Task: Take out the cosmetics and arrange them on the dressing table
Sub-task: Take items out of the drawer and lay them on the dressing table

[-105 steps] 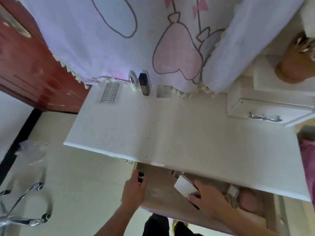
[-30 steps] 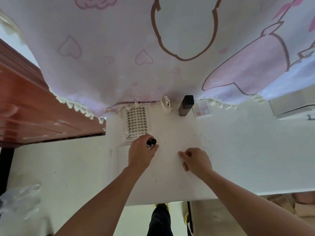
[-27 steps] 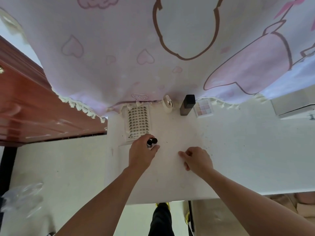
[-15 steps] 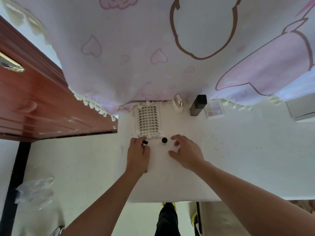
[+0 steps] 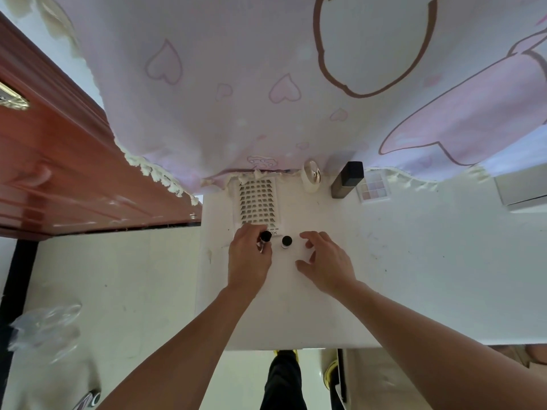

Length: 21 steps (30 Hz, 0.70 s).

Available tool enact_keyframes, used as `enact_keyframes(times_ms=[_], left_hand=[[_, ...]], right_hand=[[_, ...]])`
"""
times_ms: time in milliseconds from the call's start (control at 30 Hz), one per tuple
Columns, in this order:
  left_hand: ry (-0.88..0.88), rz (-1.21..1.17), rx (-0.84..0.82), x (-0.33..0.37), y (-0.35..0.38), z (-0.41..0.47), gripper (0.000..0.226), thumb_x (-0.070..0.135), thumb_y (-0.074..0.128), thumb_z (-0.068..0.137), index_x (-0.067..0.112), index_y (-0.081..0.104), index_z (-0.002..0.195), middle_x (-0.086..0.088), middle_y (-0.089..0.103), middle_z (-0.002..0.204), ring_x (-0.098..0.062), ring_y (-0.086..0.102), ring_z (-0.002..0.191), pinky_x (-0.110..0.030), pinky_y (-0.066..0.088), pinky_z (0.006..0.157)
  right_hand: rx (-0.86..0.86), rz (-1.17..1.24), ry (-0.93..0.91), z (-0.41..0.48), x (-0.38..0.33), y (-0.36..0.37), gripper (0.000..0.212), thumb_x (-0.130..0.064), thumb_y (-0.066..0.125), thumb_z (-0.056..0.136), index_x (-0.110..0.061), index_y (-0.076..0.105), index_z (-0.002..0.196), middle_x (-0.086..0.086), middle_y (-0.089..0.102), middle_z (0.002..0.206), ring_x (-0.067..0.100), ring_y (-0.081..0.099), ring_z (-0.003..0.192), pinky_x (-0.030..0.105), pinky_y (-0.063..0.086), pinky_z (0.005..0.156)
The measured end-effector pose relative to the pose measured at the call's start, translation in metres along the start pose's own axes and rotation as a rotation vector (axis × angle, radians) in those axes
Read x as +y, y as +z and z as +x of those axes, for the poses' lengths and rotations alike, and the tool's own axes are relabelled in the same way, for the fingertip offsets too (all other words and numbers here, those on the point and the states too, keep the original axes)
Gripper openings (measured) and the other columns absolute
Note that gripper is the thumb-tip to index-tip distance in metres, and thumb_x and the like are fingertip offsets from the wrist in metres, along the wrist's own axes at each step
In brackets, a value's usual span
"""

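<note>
Hand L [image 5: 250,261]: fingers curled round black-capped vial [image 5: 265,238], ctr frame | hand R [image 5: 327,266]: fingers loosely spread, holds nothing, just right of 2nd vial [image 5: 286,241] on tbl [image 5: 414,261]

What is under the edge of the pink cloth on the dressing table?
The far ends of the lash tray and eyeshadow palette slip under its fringe. Whatever stands behind the cloth is covered.

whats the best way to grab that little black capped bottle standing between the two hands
Pinch the small bottle round its black cap, coming down from above on its right side. It stands upright and free, cap uppermost, its short body mostly hidden beneath. The open right hand is beside it; the left hand holds another vial.
</note>
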State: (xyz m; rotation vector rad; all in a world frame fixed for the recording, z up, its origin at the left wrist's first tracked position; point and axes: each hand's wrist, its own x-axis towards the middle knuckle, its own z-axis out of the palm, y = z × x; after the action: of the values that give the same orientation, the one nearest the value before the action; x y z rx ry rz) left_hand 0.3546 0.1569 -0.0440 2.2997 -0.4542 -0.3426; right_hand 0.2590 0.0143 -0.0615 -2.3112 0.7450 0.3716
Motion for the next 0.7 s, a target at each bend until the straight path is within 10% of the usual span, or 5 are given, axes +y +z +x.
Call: enact_keyframes(times_ms=[500, 700], left_hand=[[0.035, 0.119, -0.100, -0.023, -0.008, -0.019, 0.016, 0.000, 0.069, 0.080, 0.008, 0.059, 0.091, -0.002, 0.059, 0.093, -0.020, 0.056, 0.082, -0.039, 0.054, 0.074], [0.073, 0.196, -0.113, -0.025, -0.015, -0.021, 0.042, 0.017, 0.076, 0.076, 0.012, 0.058, 0.113, 0.000, 0.053, 0.115, -0.019, 0.053, 0.104, -0.032, 0.051, 0.075]], right_hand=[[-0.004, -0.027, 0.027, -0.001, -0.002, 0.007, 0.049, -0.029, 0.067, 0.084, -0.026, 0.053, 0.131, -0.006, 0.050, 0.120, 0.017, 0.060, 0.095, 0.029, 0.048, 0.081], [-0.010, -0.040, 0.021, -0.007, -0.002, 0.003, 0.049, -0.030, 0.066, 0.085, -0.026, 0.052, 0.132, -0.006, 0.051, 0.123, 0.017, 0.060, 0.098, 0.029, 0.047, 0.083]])
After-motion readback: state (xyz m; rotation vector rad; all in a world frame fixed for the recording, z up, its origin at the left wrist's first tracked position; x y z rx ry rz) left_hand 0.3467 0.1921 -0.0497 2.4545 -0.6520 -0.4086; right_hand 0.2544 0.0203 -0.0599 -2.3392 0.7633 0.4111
